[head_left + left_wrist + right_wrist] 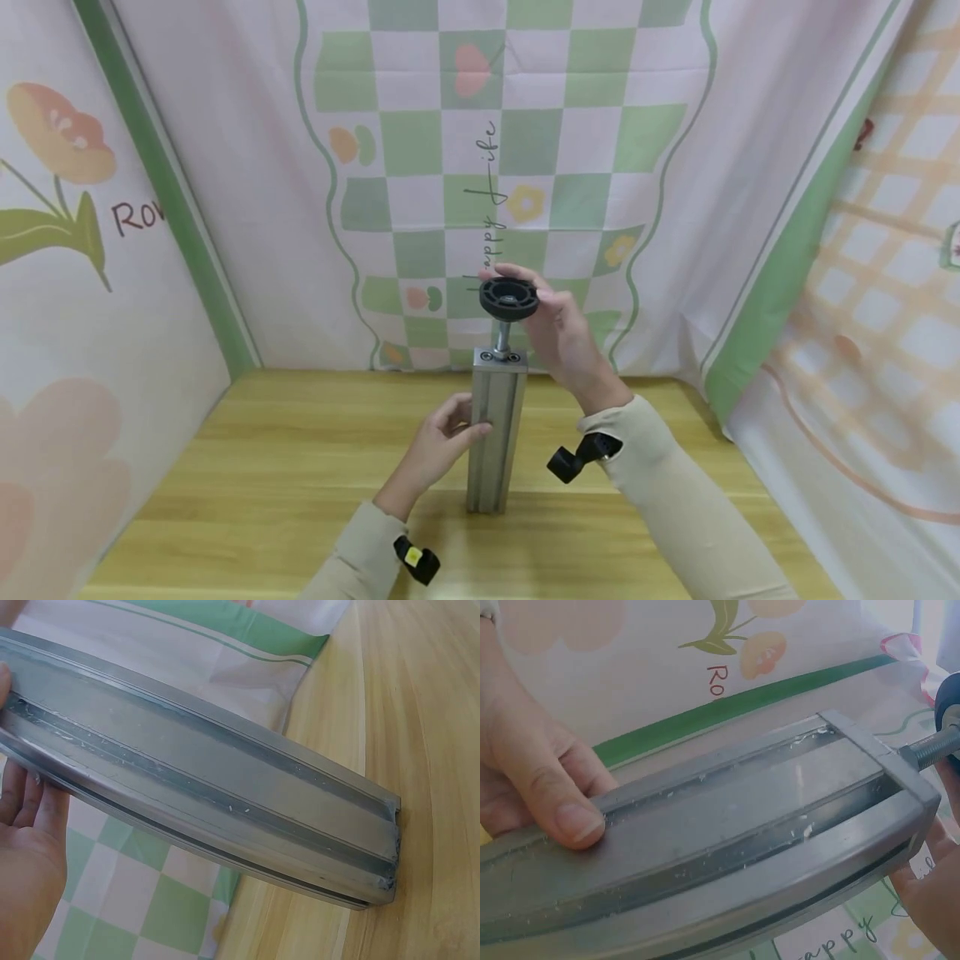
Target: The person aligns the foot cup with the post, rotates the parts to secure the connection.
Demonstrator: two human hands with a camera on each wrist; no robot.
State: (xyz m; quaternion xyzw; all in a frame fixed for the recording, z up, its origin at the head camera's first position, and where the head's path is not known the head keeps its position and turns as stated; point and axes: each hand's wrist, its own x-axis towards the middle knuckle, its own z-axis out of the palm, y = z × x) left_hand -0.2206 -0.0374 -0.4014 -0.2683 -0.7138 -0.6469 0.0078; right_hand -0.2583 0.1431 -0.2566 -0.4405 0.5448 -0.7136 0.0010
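Note:
A slotted aluminium profile (491, 433) stands upright on the wooden table, its lower end also showing in the left wrist view. My left hand (442, 437) grips it partway up, thumb across the near face and fingers behind. On the top end, a metal end plate (500, 359) with two screws carries a threaded rod (934, 748). At the rod's upper end sits a round black levelling foot (508, 300). My right hand (558, 342) holds the foot by its rim from the right, thumb on the near side and fingers behind. Small pale shavings (806, 829) lie in the profile's grooves.
Wooden tabletop (300, 467) extends around the profile. Behind it hangs a green-and-white checked curtain (420, 142), with more printed cloth at the left (90, 333) and right (862, 333). Small black camera mounts (573, 462) sit on both wrists.

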